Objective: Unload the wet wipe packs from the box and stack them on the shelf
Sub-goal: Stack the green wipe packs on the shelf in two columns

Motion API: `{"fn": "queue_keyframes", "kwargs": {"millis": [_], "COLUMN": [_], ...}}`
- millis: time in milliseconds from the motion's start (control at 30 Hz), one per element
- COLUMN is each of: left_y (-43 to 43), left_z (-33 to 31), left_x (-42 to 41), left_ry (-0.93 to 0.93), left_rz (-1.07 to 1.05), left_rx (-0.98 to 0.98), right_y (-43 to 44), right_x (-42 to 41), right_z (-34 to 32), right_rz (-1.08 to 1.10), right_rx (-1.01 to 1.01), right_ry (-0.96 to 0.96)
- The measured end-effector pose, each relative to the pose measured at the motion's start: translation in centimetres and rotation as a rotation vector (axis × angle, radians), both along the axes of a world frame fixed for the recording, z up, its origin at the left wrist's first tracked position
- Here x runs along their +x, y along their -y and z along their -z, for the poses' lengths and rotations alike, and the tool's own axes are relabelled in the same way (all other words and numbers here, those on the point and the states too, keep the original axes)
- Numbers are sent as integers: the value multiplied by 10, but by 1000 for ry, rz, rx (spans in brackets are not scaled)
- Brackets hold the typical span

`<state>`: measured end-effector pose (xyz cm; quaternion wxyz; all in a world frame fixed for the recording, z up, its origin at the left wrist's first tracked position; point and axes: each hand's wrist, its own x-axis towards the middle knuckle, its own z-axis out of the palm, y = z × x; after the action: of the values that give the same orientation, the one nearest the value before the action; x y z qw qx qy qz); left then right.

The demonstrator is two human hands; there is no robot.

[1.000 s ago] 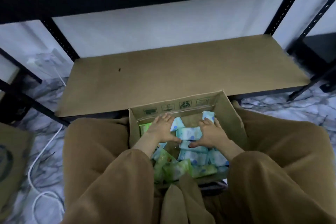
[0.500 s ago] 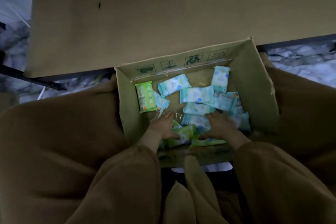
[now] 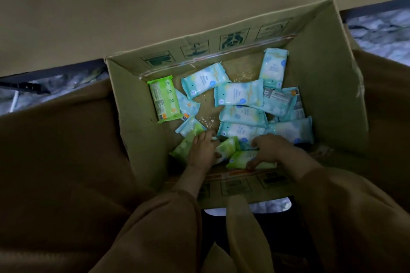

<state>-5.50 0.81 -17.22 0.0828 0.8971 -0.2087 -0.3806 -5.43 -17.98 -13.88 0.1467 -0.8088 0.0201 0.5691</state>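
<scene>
An open cardboard box (image 3: pixel 328 86) stands between my knees and holds several wet wipe packs. Blue packs (image 3: pixel 238 95) lie spread over its middle and right. One green pack (image 3: pixel 165 101) leans at the far left. My left hand (image 3: pixel 203 150) reaches into the near left corner, fingers curled on a green pack (image 3: pixel 228 147). My right hand (image 3: pixel 270 148) grips another green pack (image 3: pixel 241 159) against the near wall, thumb under it. The brown shelf board (image 3: pixel 133 6) lies just beyond the box.
My legs in brown trousers (image 3: pixel 66 162) flank the box on both sides. The black shelf frame (image 3: pixel 24 86) runs along the board's front edge. Marbled floor (image 3: pixel 381 33) shows at the right and left, with a white cable (image 3: pixel 14 103) at the left.
The view has dropped and closed in on the box. Both hands have drawn back from the middle blue packs to the green packs at the near wall and have closed on them.
</scene>
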Motion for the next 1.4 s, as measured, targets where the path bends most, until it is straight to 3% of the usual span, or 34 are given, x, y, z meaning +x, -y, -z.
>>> {"fn": "queue_keyframes", "kwargs": {"millis": [133,200,300,367,500,867,1100,1400], "left_y": [-3,0,4,5,2,-1,-7,-25], "left_z": [-9,-19,-17,-8,4,-12,-75,-195], "left_x": [18,38,65,70,58,67,84,106], "left_ry": [-41,-11,84,123,-47,53,257,508], "left_rz": [-232,-358,-210,-66,-53,-121,-180,-201], "left_rx": [-257,-272,-199,-81,-34,-38,-46,-104], "right_y": [22,30,24,20,20,16,14,13], "right_x": [22,20,8,2,0,11,31,61], "right_z": [-10,-8,8,22,37,30,-21,-132], "right_rz": [203,257,313,332,379,406,363,287], "right_rx": [96,57,-79,-91,-60,-131,-197,-205], "right_ry": [53,292,599,584,484,682,1075,1355]}}
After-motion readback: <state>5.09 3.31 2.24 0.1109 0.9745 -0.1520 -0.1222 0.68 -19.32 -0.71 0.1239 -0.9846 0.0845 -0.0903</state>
